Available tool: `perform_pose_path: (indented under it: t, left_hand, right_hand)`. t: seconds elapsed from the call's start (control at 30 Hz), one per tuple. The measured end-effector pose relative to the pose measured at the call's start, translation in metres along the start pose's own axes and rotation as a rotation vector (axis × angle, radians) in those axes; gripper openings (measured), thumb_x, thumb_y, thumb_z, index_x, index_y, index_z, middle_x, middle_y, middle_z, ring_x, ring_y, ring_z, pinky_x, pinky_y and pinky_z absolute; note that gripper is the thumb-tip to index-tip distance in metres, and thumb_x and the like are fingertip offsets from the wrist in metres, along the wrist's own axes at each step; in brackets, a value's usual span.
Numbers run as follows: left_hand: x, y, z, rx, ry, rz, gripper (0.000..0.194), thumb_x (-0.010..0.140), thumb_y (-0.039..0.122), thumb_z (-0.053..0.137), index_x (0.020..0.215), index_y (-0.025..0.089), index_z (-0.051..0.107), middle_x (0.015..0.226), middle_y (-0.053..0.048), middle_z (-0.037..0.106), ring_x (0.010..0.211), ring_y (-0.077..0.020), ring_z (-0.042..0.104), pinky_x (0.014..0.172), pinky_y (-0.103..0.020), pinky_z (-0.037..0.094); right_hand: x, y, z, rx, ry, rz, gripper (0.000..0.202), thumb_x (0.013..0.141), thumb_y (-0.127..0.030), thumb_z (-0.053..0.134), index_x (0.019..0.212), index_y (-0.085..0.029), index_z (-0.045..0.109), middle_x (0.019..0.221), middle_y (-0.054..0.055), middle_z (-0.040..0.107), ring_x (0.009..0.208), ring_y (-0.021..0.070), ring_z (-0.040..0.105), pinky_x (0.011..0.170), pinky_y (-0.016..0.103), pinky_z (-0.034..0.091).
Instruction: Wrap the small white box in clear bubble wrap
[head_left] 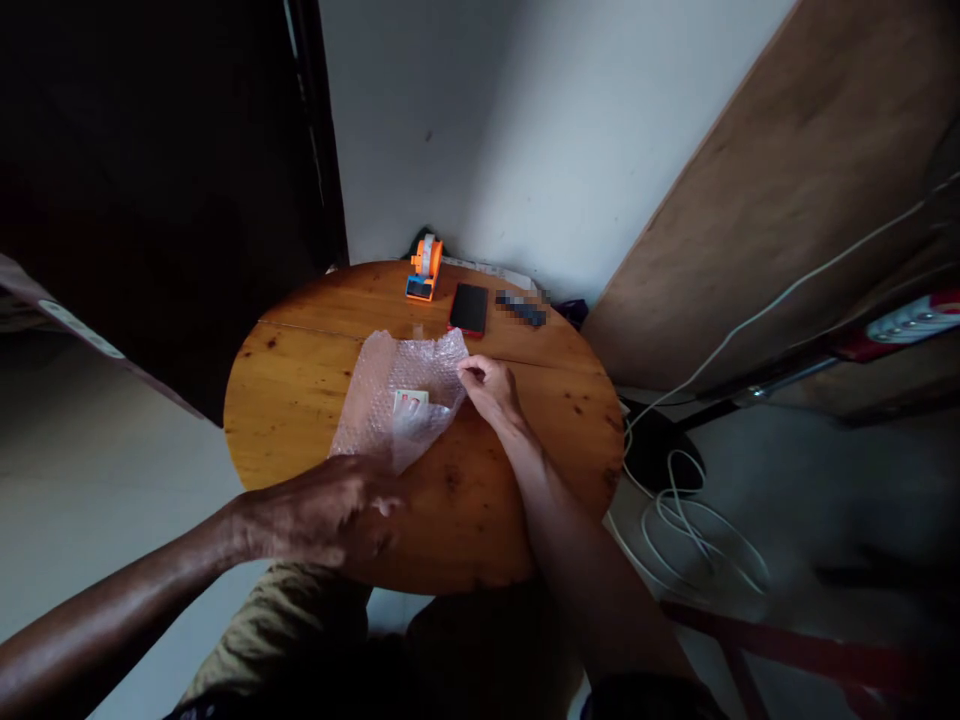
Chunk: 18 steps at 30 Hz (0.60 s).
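Observation:
A sheet of bubble wrap (367,395) lies on the round wooden table (300,350), its near right part folded over. On it rests a small whitish box or card (409,397) with red marks, its lower part behind a layer of the clear wrap. My right hand (489,388) pinches the wrap's right edge between thumb and fingers. Low over the table's near left side, my left hand (322,510) is beside the wrap's near edge. Motion smears its fingers, so I cannot make out whether they hold anything.
Along the back of the table stand an orange and blue tape dispenser (424,270), a red-edged phone (469,309) and a dark pixelated object (523,307). A white wall (480,130) rises behind. Coiled white cable (679,515) lies on the floor to the right.

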<state>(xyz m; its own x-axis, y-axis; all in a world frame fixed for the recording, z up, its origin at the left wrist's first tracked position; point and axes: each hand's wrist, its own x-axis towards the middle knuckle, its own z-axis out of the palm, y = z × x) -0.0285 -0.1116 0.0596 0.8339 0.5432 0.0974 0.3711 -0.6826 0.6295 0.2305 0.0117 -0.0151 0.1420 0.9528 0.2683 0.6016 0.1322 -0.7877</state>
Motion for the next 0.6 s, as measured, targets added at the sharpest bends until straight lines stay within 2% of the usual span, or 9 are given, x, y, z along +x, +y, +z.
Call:
perform_pose_path:
  t: [0.07, 0.1, 0.17, 0.2, 0.27, 0.37, 0.43, 0.5, 0.6]
  left_hand:
    - [0.006, -0.006, -0.008, -0.192, 0.230, -0.169, 0.017, 0.088, 0.032, 0.058, 0.083, 0.022, 0.070, 0.074, -0.002, 0.069, 0.065, -0.0155, 0.061, 0.059, -0.025, 0.047]
    - [0.011, -0.011, -0.013, -0.264, 0.382, -0.246, 0.020, 0.088, 0.035, 0.057, 0.082, 0.021, 0.070, 0.072, -0.003, 0.068, 0.063, -0.0155, 0.060, 0.058, -0.025, 0.046]
    - [0.021, -0.026, -0.021, -0.287, 0.686, -0.355, 0.020, 0.083, 0.038, 0.060, 0.083, 0.020, 0.071, 0.072, -0.003, 0.069, 0.061, -0.0159, 0.059, 0.058, -0.026, 0.045]
    - [0.024, -0.034, -0.022, -0.239, 0.736, -0.402, 0.019, 0.081, 0.036, 0.061, 0.084, 0.020, 0.072, 0.073, -0.003, 0.069, 0.061, -0.0161, 0.059, 0.059, -0.026, 0.045]
    - [0.028, -0.047, -0.019, -0.107, 0.664, -0.442, 0.015, 0.078, 0.031, 0.062, 0.078, 0.021, 0.072, 0.071, -0.003, 0.070, 0.063, -0.0170, 0.061, 0.060, -0.026, 0.044]
    - [0.026, -0.051, -0.004, 0.052, 0.422, -0.427, 0.014, 0.079, 0.024, 0.059, 0.075, 0.023, 0.072, 0.072, -0.002, 0.070, 0.063, -0.0160, 0.059, 0.062, -0.026, 0.042]
    - [0.022, -0.041, 0.007, 0.124, 0.264, -0.336, 0.019, 0.084, 0.023, 0.055, 0.071, 0.022, 0.069, 0.073, -0.002, 0.068, 0.066, -0.0168, 0.059, 0.063, -0.027, 0.041]
    - [0.021, -0.028, 0.017, 0.164, 0.103, -0.162, 0.023, 0.090, 0.025, 0.053, 0.073, 0.022, 0.068, 0.086, -0.005, 0.068, 0.083, -0.0206, 0.061, 0.074, -0.030, 0.045]
    - [0.023, -0.012, 0.024, 0.210, -0.005, 0.025, 0.020, 0.092, 0.022, 0.052, 0.088, 0.024, 0.071, 0.100, -0.006, 0.069, 0.099, -0.0231, 0.060, 0.094, -0.037, 0.044]
  right_hand:
    - [-0.002, -0.002, 0.001, -0.047, -0.022, -0.017, 0.017, 0.076, -0.020, 0.058, 0.081, -0.024, 0.074, 0.081, -0.001, 0.074, 0.075, 0.0181, 0.065, 0.074, 0.029, 0.049]
    - [-0.003, -0.002, 0.001, -0.058, -0.039, -0.027, 0.018, 0.076, -0.019, 0.058, 0.083, -0.024, 0.074, 0.082, -0.001, 0.074, 0.075, 0.0179, 0.065, 0.073, 0.029, 0.049]
    - [-0.004, -0.004, 0.001, -0.074, -0.069, -0.040, 0.020, 0.077, -0.016, 0.059, 0.088, -0.024, 0.074, 0.085, 0.000, 0.075, 0.075, 0.0179, 0.065, 0.073, 0.029, 0.049]
    - [-0.004, -0.004, 0.000, -0.085, -0.081, -0.044, 0.021, 0.077, -0.016, 0.059, 0.090, -0.024, 0.074, 0.087, 0.001, 0.075, 0.076, 0.0182, 0.066, 0.073, 0.030, 0.049]
    - [-0.004, -0.005, -0.001, -0.117, -0.096, -0.051, 0.022, 0.077, -0.015, 0.059, 0.091, -0.024, 0.073, 0.089, 0.001, 0.075, 0.079, 0.0191, 0.066, 0.075, 0.031, 0.050]
    - [-0.003, -0.004, -0.005, -0.201, -0.102, -0.097, 0.023, 0.077, -0.011, 0.059, 0.090, -0.024, 0.073, 0.096, 0.003, 0.074, 0.089, 0.0211, 0.066, 0.083, 0.034, 0.050]
    - [-0.002, -0.004, -0.007, -0.296, -0.083, -0.132, 0.023, 0.076, -0.010, 0.059, 0.087, -0.024, 0.073, 0.103, 0.004, 0.073, 0.097, 0.0232, 0.065, 0.090, 0.037, 0.048]
    - [-0.003, -0.004, -0.010, -0.391, -0.063, -0.130, 0.020, 0.077, -0.011, 0.060, 0.085, -0.024, 0.073, 0.108, 0.006, 0.072, 0.103, 0.0254, 0.064, 0.094, 0.040, 0.047]
    - [-0.005, -0.005, -0.012, -0.467, -0.059, -0.097, 0.016, 0.079, -0.014, 0.061, 0.085, -0.023, 0.073, 0.110, 0.008, 0.071, 0.105, 0.0269, 0.062, 0.095, 0.042, 0.045]
